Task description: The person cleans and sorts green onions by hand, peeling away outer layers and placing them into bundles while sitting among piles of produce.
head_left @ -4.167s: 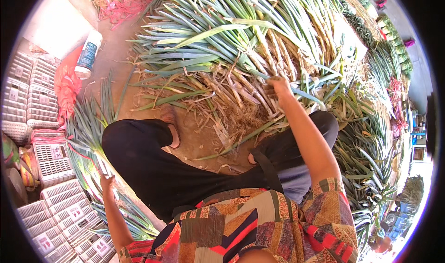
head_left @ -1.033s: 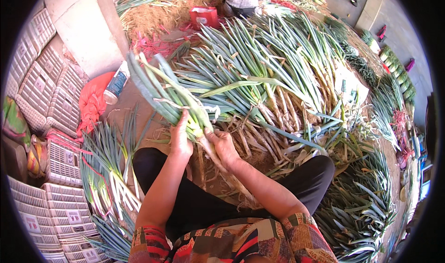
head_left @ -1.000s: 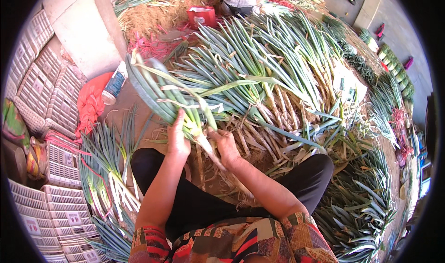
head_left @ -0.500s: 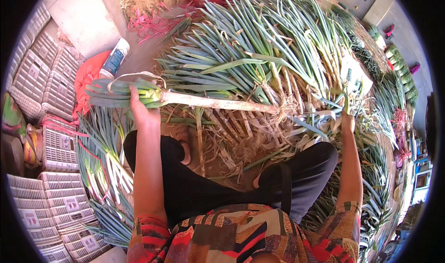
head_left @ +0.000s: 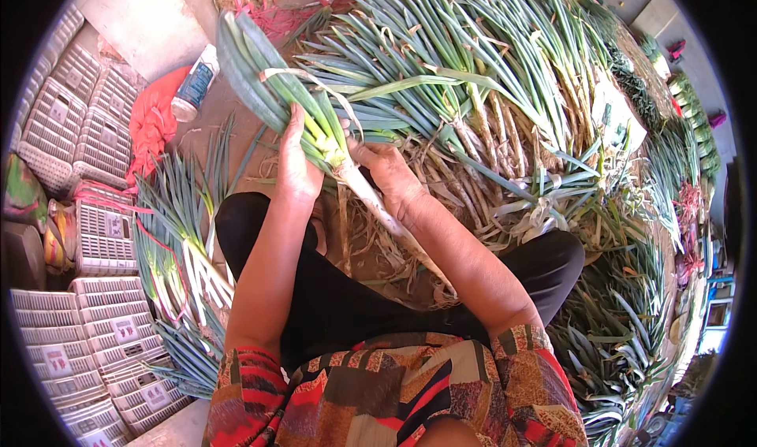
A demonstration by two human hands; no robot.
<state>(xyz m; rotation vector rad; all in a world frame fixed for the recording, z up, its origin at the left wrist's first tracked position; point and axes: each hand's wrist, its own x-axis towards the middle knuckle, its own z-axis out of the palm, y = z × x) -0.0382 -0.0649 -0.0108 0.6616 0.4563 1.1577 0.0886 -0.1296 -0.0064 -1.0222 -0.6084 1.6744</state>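
Note:
My left hand [head_left: 300,157] is wrapped round a long green onion [head_left: 365,191] where its leaves meet the pale stalk. The onion is tilted, leaves up to the far left, root end down toward my right forearm, which partly hides it. My right hand [head_left: 388,169] is at the neck of the onion, thumb and fingers pinched close to the end of a withered pale leaf [head_left: 315,78] that arches over the green ones. Just beyond lies a big heap of untrimmed green onions [head_left: 441,61] with dirty stalks and roots.
Cleaned green onions [head_left: 197,270] with white stalks lie to my left, near stacked plastic crates [head_left: 110,321]. A red cloth [head_left: 154,124] and a white-and-blue container [head_left: 195,84] stand far left. Stripped leaves [head_left: 607,329] pile at my right. Tied bundles [head_left: 690,124] line the far right.
My right hand has come from the leaf waste at the right to the onion's neck. The onion has swung from level to tilted, leaves raised, and moved right with my left hand.

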